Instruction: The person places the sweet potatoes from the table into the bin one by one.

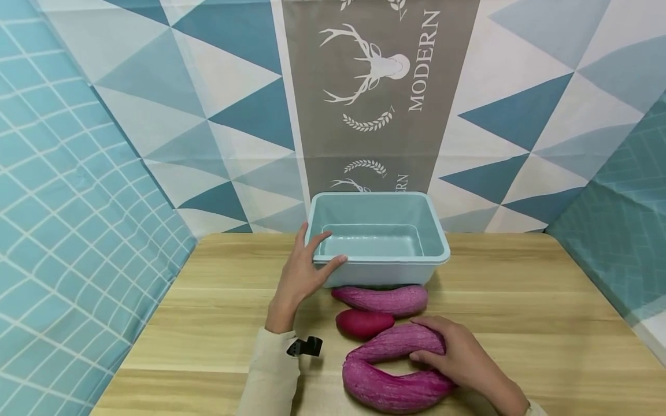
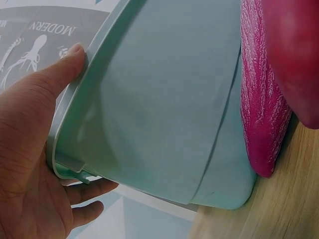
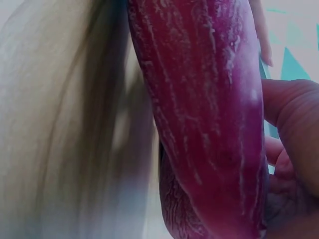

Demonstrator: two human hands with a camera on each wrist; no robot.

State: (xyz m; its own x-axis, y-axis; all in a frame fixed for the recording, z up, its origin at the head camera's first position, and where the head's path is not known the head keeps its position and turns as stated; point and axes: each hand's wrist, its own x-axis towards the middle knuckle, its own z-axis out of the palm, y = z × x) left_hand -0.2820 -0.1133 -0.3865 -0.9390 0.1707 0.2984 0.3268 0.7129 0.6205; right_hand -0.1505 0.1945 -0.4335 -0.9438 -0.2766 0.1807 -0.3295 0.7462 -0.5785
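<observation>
left hand [image 1: 302, 277] grips the bin [image 1: 378, 199] rim at its near left corner, bin empty. right hand [image 1: 458, 352] wraps the curved eggplant [image 1: 385, 384] on the table [image 1: 520, 300]. straight eggplant [image 1: 382, 299] and red yam [image 1: 364, 323] lie just left of those fingers, so nothing's in yet.

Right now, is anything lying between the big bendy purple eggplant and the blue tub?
Yes. Two things lie between the curved eggplant and the light blue tub: a small red-purple one, and a straighter eggplant against the tub's front wall.
</observation>
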